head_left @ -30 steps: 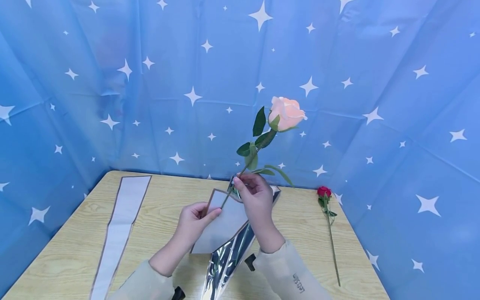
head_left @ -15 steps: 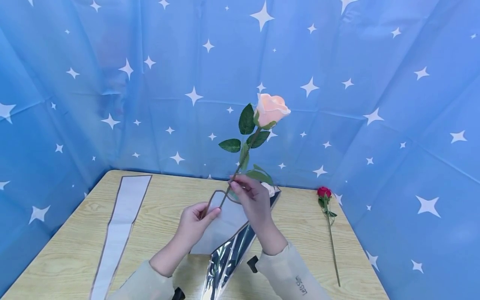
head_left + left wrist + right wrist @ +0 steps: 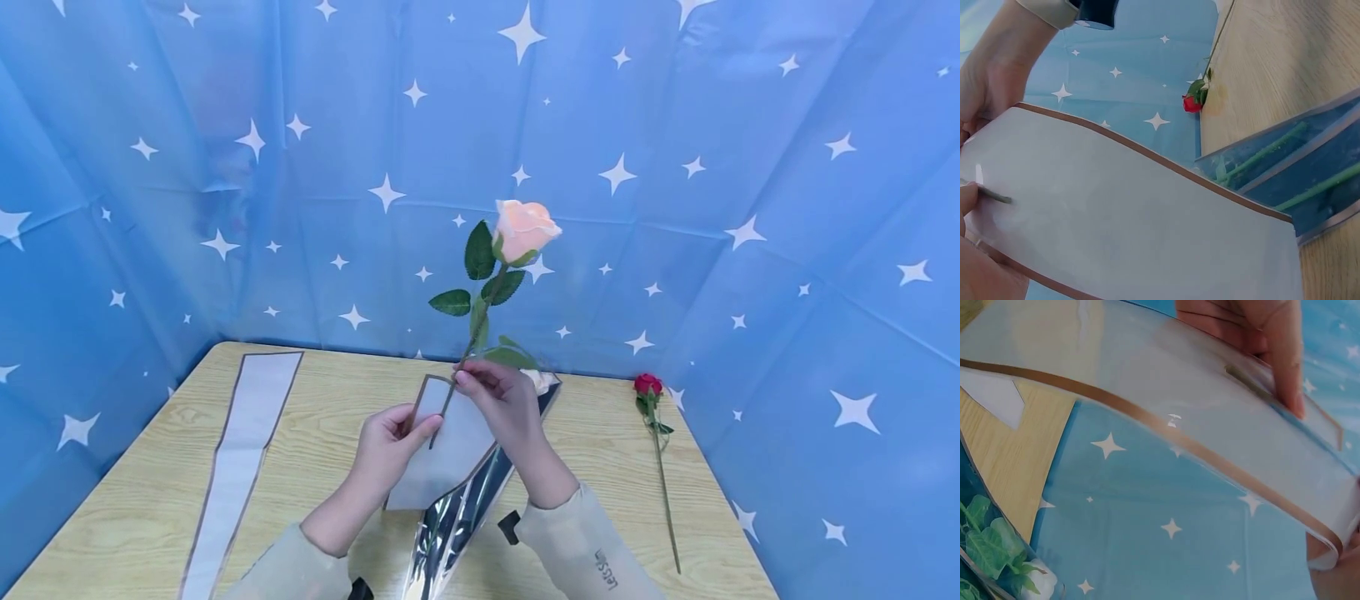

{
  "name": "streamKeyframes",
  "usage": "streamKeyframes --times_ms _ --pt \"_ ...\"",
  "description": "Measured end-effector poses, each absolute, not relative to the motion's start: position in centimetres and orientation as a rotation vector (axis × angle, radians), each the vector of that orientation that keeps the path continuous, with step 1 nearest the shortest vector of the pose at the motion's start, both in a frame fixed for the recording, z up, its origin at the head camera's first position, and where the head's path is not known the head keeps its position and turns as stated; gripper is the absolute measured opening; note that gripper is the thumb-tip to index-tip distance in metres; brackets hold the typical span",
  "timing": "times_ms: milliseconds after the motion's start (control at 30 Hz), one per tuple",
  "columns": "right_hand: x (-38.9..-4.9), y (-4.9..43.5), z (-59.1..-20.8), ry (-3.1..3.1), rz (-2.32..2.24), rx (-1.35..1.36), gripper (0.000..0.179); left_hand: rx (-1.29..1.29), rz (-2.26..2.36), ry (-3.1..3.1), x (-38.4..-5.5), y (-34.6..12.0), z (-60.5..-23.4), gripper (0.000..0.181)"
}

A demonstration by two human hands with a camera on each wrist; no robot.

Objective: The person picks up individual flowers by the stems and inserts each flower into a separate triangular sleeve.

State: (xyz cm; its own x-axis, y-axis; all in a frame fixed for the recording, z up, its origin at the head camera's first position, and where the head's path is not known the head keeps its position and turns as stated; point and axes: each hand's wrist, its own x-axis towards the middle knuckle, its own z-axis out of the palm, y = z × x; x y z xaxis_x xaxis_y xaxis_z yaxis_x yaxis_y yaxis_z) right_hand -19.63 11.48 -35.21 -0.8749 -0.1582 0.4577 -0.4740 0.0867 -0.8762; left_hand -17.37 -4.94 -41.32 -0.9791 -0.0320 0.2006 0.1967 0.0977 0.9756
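In the head view a pale pink rose [image 3: 527,231] with green leaves leans up and to the right. My right hand [image 3: 513,408] pinches its stem between thumb and fingers. My left hand [image 3: 390,446] grips the left edge of a whitish, brown-edged flower sleeve [image 3: 450,462], its thumb at the stem. The stem's lower end [image 3: 999,196] shows against the sleeve just past the left thumb; whether it lies inside or on top, I cannot tell. Beneath the sleeve lies a dark, shiny, clear-fronted sleeve [image 3: 457,525] with green stems and a white flower [image 3: 1038,581] inside.
Another long whitish sleeve [image 3: 243,450] lies flat at the left of the wooden table [image 3: 600,500]. A red rose [image 3: 648,384] lies along the right side. A blue curtain [image 3: 337,150] with white stars hangs behind and at both sides.
The pink rose has moved left, and lately a little down, with my right hand following along the stem. Its lower end now shows below my left thumb. The left hand stays in place.
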Motion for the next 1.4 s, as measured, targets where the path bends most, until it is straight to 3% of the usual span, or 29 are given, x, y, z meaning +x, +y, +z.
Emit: streamKeyframes --times_ms 567,900,1167,1400 --pt "-19.4 11.5 -35.5 -2.264 1.739 0.551 0.019 -0.177 -2.008 -2.208 -16.5 -4.6 -39.9 0.012" --pt "-19.6 11.4 -34.8 -2.133 2.092 0.500 0.022 -0.244 -1.975 -2.197 -17.3 -4.8 -41.6 0.019" --pt "-19.6 11.4 -34.9 -2.128 2.033 0.534 0.020 -0.233 -1.963 -2.194 -17.2 -5.0 -41.5 0.016" --pt "-19.5 11.4 -34.9 -2.150 1.990 0.578 0.020 -0.266 -1.970 -2.152 -17.2 -5.0 -41.2 0.025"
